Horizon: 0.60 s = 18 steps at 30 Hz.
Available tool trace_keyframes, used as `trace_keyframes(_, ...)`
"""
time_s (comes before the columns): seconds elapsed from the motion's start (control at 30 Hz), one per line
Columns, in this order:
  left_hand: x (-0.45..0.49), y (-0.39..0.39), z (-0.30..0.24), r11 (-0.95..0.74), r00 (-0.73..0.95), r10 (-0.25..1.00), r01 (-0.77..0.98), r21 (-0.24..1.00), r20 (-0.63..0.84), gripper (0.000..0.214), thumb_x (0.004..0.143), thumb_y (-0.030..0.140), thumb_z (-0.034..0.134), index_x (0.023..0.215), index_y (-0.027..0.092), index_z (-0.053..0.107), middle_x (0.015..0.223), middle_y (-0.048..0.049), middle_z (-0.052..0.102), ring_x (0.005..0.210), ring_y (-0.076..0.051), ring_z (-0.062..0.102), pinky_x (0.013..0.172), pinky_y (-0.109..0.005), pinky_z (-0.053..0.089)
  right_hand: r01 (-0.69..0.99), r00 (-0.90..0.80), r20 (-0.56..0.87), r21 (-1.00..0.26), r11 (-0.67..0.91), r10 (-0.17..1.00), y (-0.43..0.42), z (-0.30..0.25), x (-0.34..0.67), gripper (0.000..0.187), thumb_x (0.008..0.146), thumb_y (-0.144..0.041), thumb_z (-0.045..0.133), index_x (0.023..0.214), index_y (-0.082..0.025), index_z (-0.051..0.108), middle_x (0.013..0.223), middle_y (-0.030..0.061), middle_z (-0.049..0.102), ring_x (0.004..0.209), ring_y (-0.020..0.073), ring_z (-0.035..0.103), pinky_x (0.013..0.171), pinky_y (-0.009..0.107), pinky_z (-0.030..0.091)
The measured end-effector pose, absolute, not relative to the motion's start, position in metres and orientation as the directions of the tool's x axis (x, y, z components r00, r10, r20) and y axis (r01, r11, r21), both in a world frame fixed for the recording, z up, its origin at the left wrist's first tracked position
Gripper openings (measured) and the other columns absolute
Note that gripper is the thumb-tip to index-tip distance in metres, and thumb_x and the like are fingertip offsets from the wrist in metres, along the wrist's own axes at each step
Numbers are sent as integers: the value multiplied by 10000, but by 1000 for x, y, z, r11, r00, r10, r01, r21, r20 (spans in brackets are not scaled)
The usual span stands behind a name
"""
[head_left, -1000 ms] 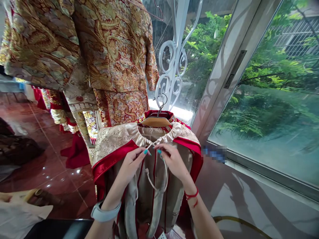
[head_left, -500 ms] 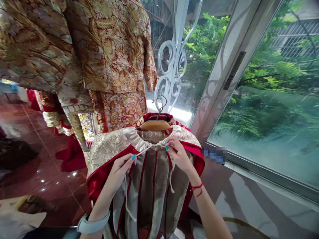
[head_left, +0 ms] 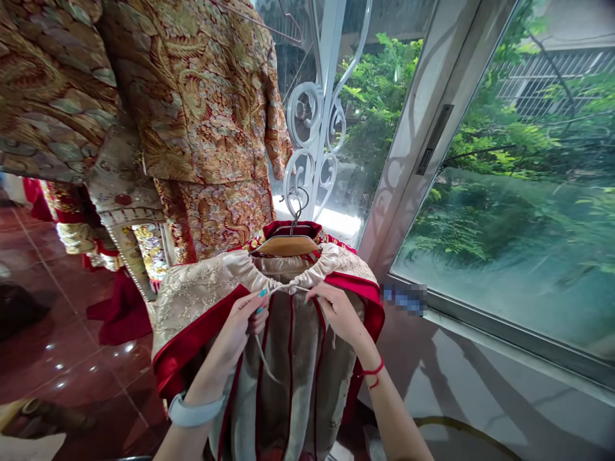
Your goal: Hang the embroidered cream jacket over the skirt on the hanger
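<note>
Both hands have drawn closer since half a second ago: the left hand and right hand pinch the thin cream drawstring at the gathered waistband of the cream-and-red satin skirt, at 6 o'clock below the wooden hanger. Pulling unevenly could, I judge, slip the cord or tug the skirt off its hanger.

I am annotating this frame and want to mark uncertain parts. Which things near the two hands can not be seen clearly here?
- Head view: the cord ends vanish inside the left hand and right hand; any knot cannot be told.
- The wooden hanger: both arms are covered by the gathered collar.
- A blurred patch hides what is on the window sill.
- The garment: its hem is cut off by the bottom edge.
</note>
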State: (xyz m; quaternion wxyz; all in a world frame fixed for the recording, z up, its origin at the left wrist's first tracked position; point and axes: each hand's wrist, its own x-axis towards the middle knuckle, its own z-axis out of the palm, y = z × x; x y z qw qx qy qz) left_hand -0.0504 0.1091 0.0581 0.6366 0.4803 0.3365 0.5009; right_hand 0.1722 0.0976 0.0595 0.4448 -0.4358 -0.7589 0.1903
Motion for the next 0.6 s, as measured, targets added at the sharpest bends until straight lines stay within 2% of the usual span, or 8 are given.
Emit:
trace_keyframes(0.07,-58,106,58,125,379,925,-332,935,11,344,792,458,676,678,177,513,560,97,265,467,-48,174,407,-176,164,551,-197,503,-653,519,842,96,57,171,293,872,-123,424,848,-215,701,833,26,639,741,172,585,696,272,423)
trace_keyframes(0.17,-60,107,62,166,456,890,-357,919,17,182,817,347,634,863,171,630,631,76,359,471,-40,191,414,-171,195,661,16,586,-614,431,810,95,55,163,198,831,-163,536,845,-211,728,782,28,615,695,181,573,670,287,424)
trace_keyframes(0.3,-52,116,67,-25,377,917,-276,961,132,351,774,328,708,1100,201,681,791,29,535,451,-7,207,406,-183,184,581,319,720,-662,473,616,105,59,137,160,867,-252,583,817,-208,728,794,63,636,740,207,585,722,324,464)
trace_keyframes(0.37,-48,120,72,-126,364,913,-185,975,187,439,765,388,728,1162,204,688,807,12,576,437,-10,222,394,-187,197,483,389,704,-705,519,594,114,65,125,168,865,-286,611,769,-209,725,755,56,629,709,201,566,704,329,468)
trace_keyframes(0.4,-47,121,74,-179,345,914,-131,975,215,455,767,410,726,1172,204,696,789,8,589,436,-21,243,393,-189,224,423,349,683,-725,543,641,118,69,121,167,852,-299,634,749,-209,729,723,43,619,681,191,552,674,320,463)
trace_keyframes(0.47,-45,121,81,-305,292,909,-24,952,298,419,776,418,715,1137,205,728,748,-8,623,473,-72,362,442,-207,358,301,125,625,-764,571,770,124,77,119,171,835,-320,665,735,-209,748,682,17,604,638,166,534,615,291,439)
trace_keyframes(0.53,-46,120,88,-425,288,876,84,901,386,339,794,387,693,1084,222,757,816,-47,691,637,-163,540,631,-278,510,203,-151,546,-799,566,824,126,85,122,191,841,-349,667,752,-215,769,699,12,628,668,161,561,626,276,444)
trace_keyframes(0.6,-49,119,92,-517,354,828,179,837,435,295,828,352,648,1080,248,761,947,-70,725,849,-234,615,840,-347,523,130,-304,489,-829,544,818,126,90,128,206,841,-376,672,761,-219,778,769,22,679,755,177,610,711,292,481)
